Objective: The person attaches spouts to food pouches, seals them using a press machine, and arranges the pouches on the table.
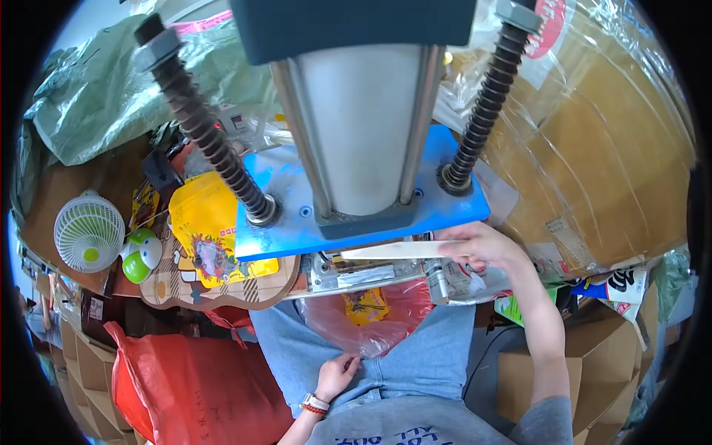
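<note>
Pale flat strip [400, 251], one: located at centre frame, just below the front edge of a blue press plate [437, 222] and above a metal fixture [363, 278]; long axis laid nearly level across the frame, free tapered end pointed left, opposite end gripped at right. Right hand [478, 245], right of centre: fingers closed on the strip. Left hand [340, 375], lower centre, well apart from the right: fingers loosely curled at the lower edge of a clear plastic bag [326, 319]; whether film is pinched cannot be told. Progress, as judged: one yellow packet [366, 305] is already placed in or on the bag at lap level; yellow pouches [196, 200], overlapping, are yet to be taken from the patterned board [167, 291] at left of frame. Contact between strip and fixture cannot be confirmed; the surface beneath the plate is partly hidden.
</note>
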The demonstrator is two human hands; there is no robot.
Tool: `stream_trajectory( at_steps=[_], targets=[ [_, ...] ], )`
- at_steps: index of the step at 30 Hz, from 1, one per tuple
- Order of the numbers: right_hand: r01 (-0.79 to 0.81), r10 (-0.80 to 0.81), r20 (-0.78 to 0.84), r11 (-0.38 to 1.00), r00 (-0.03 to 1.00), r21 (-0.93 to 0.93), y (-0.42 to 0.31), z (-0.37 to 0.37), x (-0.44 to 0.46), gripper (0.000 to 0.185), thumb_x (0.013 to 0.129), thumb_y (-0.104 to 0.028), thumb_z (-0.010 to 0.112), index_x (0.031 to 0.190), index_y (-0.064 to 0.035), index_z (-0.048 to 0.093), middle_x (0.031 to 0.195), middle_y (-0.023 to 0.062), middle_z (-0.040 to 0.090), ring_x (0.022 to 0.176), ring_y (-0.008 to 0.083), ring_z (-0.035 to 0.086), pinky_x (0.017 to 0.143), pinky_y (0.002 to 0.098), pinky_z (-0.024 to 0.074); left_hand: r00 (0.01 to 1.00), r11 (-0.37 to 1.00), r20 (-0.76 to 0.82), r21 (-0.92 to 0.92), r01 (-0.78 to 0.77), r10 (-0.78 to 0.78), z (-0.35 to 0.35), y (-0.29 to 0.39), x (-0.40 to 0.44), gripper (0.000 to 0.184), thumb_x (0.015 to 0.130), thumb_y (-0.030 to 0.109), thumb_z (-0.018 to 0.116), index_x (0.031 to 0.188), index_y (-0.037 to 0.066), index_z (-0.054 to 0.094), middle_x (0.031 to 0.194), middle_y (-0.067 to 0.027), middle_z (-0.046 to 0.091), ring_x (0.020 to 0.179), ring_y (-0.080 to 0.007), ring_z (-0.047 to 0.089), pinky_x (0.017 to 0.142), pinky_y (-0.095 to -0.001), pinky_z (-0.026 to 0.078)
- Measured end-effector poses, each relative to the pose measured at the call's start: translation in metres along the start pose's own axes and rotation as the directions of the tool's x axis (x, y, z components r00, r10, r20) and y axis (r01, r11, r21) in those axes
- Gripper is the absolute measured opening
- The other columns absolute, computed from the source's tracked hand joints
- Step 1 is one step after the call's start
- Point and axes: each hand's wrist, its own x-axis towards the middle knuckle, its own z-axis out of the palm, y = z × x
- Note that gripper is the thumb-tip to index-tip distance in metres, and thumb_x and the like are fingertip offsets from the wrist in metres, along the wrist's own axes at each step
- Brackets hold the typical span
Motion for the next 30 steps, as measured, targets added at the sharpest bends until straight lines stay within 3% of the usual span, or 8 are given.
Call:
stream_trajectory(
  at_steps=[8,14,16,18,20,24,27,30],
  targets=[
    [0.03,-0.03,-0.016,0.999,0.999,0.012,0.007,-0.007,-0.014,0.029,0.093,-0.026,0.071,0.111,-0.003,0.069,0.066,-0.0044,0.05,0.049,0.0026,0.036,0.042,0.0211,0.0202,0.999,1.0,0.043,-0.026,0.001,0.0,0.0,-0.003,0.003,0.026,0.098,0.028,0.061,0.11,0.007,0.072,0.08,-0.0075,0.075,0.073,-0.0215,0.073,0.066,-0.0316,0.056],
    [0.058,-0.06,-0.014,0.994,0.998,-0.094,0.002,0.032,0.011,0.025,0.092,-0.023,0.071,0.109,-0.0048,0.07,0.061,-0.0025,0.051,0.054,0.0049,0.045,0.048,0.0241,0.0333,0.999,0.999,-0.028,-0.017,-0.031,0.031,0.005,0.002,0.007,0.022,0.097,0.026,0.063,0.107,0.008,0.073,0.079,-0.0093,0.074,0.068,-0.023,0.072,0.063,-0.0334,0.055],
    [0.515,-0.632,-0.04,0.665,0.774,-0.541,0.041,0.017,0.013,0.026,0.092,-0.026,0.072,0.109,-0.0066,0.071,0.061,0.002,0.054,0.054,0.0102,0.051,0.05,0.0265,0.04,0.994,0.998,-0.099,0.062,-0.033,0.039,-0.001,0.009,0.002,0.023,0.096,0.027,0.064,0.105,0.009,0.073,0.077,-0.0103,0.073,0.068,-0.0241,0.072,0.063,-0.0344,0.055],
    [0.385,-0.848,-0.001,0.242,0.53,-0.891,0.043,0.037,-0.019,0.025,0.087,-0.019,0.072,0.109,-0.0065,0.071,0.075,0.0051,0.062,0.061,0.0175,0.057,0.056,0.0293,0.0465,0.993,0.996,-0.111,0.078,-0.037,0.046,0.004,0.014,0.009,0.023,0.096,0.027,0.064,0.105,0.009,0.073,0.077,-0.0107,0.073,0.068,-0.0235,0.072,0.063,-0.034,0.055],
    [0.077,-0.941,0.162,-0.146,0.296,-0.986,0.039,0.06,-0.024,0.034,0.075,-0.013,0.071,0.109,-0.0089,0.071,0.085,0.0005,0.063,0.066,0.0152,0.055,0.059,0.0277,0.0467,0.99,0.988,-0.102,0.127,-0.084,0.097,0.01,0.004,0.009,0.023,0.096,0.027,0.064,0.106,0.009,0.073,0.078,-0.0106,0.073,0.069,-0.0228,0.072,0.063,-0.0336,0.055],
    [-0.094,-0.932,0.337,-0.35,0.134,-0.932,0.032,0.07,-0.011,0.037,0.074,-0.015,0.068,0.11,-0.0106,0.072,0.088,-0.0003,0.06,0.068,0.0139,0.051,0.057,0.0273,0.0425,0.998,0.995,-0.048,0.087,-0.047,0.051,0.004,0.008,0.008,0.022,0.096,0.027,0.064,0.107,0.01,0.073,0.078,-0.0102,0.073,0.069,-0.0242,0.072,0.064,-0.0338,0.056],
    [-0.189,-0.933,0.317,-0.346,0.168,-0.919,0.049,0.049,-0.033,0.034,0.076,-0.017,0.066,0.109,-0.0103,0.072,0.087,-0.0031,0.061,0.074,0.0101,0.054,0.058,0.0231,0.0407,0.997,1.0,-0.065,0.005,-0.028,0.028,0.005,0.005,0.007,0.022,0.096,0.027,0.064,0.106,0.01,0.073,0.079,-0.0098,0.073,0.07,-0.0249,0.072,0.064,-0.0342,0.056],
    [-0.17,-0.925,0.366,-0.38,0.105,-0.909,0.041,0.06,-0.021,0.039,0.075,-0.021,0.069,0.112,-0.0108,0.072,0.089,-0.0021,0.061,0.067,0.0109,0.05,0.058,0.024,0.0394,0.997,0.99,-0.036,0.127,-0.056,0.061,0.006,0.01,0.004,0.022,0.095,0.029,0.064,0.106,0.011,0.074,0.078,-0.0098,0.073,0.069,-0.0255,0.071,0.063,-0.0349,0.055]
  ],
)
